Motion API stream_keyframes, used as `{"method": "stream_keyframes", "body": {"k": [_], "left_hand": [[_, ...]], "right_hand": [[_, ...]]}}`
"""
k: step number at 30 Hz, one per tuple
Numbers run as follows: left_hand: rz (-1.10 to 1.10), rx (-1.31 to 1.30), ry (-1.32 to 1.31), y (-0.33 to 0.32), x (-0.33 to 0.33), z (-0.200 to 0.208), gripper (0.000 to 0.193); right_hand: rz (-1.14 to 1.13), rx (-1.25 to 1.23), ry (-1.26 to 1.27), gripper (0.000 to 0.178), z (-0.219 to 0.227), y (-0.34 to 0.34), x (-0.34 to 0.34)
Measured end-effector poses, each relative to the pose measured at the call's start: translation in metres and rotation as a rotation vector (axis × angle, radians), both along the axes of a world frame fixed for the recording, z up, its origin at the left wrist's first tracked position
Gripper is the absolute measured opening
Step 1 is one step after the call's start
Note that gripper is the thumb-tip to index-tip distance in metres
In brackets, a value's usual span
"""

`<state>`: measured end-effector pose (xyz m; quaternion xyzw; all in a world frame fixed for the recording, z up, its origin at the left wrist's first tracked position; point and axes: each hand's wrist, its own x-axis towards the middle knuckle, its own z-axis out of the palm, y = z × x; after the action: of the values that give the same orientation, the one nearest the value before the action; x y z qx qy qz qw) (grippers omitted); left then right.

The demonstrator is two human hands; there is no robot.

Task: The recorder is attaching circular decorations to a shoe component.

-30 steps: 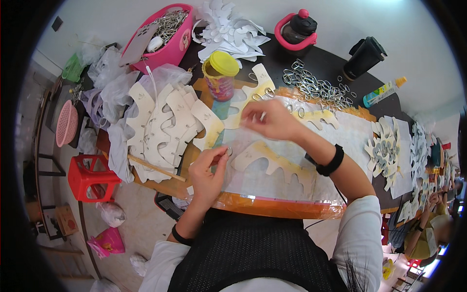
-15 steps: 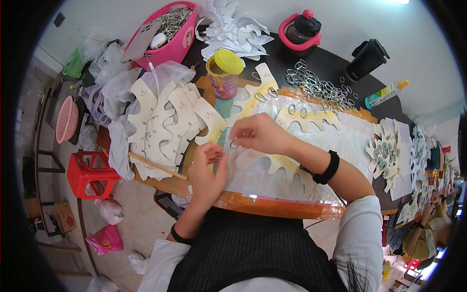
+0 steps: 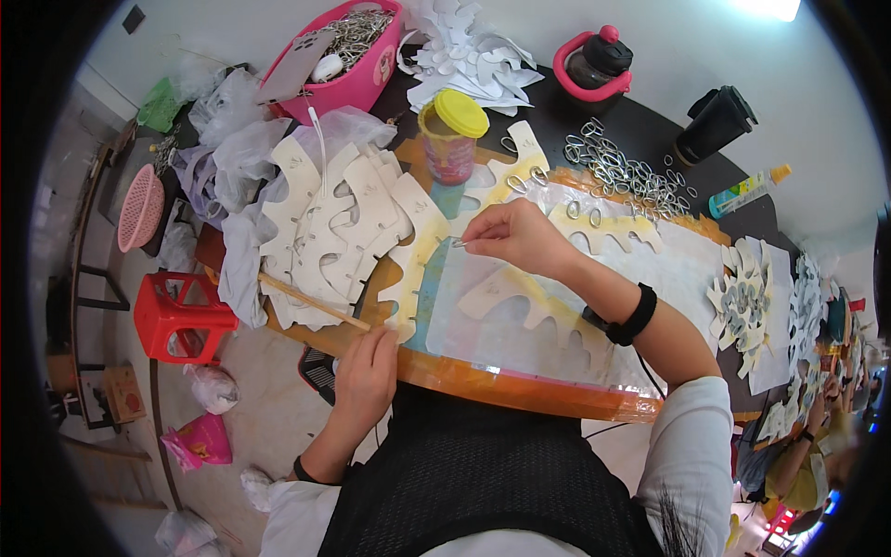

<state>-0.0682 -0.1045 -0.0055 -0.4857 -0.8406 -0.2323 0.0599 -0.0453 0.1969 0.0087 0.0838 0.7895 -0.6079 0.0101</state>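
My right hand (image 3: 522, 238), fingers pinched, holds a small silver metal ring (image 3: 458, 242) beside a cream scalloped cut-out piece (image 3: 422, 221) with yellowish glue along it. My left hand (image 3: 365, 376) is at the table's front edge, its fingers closed at the lower end of that piece, near the tip of a wooden stick (image 3: 316, 303). The thumb is hidden. Two more glued cut-outs lie nearby: a faint one (image 3: 506, 290) below my right hand, and another (image 3: 608, 226) with rings along its upper edge.
A stack of cream cut-outs (image 3: 320, 251) lies left. Behind stand an open glue jar (image 3: 450, 153) with a yellow lid and a pink basket (image 3: 357, 85) of rings. Loose rings (image 3: 622, 167), a black tumbler (image 3: 715, 125) and a spray bottle (image 3: 747, 192) are farther right.
My left hand has come down and left to the lower end of the glued cut-out. My right hand has shifted slightly right and up, with the ring now showing in its fingertips.
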Motion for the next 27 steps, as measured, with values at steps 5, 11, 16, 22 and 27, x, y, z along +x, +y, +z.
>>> {"method": "stream_keyframes", "body": {"k": [5, 11, 16, 22, 27], "left_hand": [[-0.015, 0.222, 0.066, 0.002, 0.007, 0.004, 0.026], [-0.370, 0.226, -0.106, 0.019, 0.030, 0.010, 0.031], [-0.438, 0.199, -0.220, 0.031, 0.034, 0.009, 0.033], [-0.481, 0.196, -0.120, 0.038, 0.034, -0.006, 0.039], [-0.520, 0.133, -0.105, 0.041, 0.033, -0.004, 0.039]], "right_hand": [[-0.015, 0.130, 0.076, 0.014, 0.000, -0.002, 0.001], [0.017, 0.232, 0.182, 0.010, -0.002, -0.012, 0.007], [0.136, 0.366, 0.287, 0.005, -0.007, -0.025, 0.008], [0.240, 0.357, 0.314, 0.008, -0.005, -0.024, 0.008], [0.219, 0.504, 0.421, 0.008, -0.013, -0.028, 0.007]]}}
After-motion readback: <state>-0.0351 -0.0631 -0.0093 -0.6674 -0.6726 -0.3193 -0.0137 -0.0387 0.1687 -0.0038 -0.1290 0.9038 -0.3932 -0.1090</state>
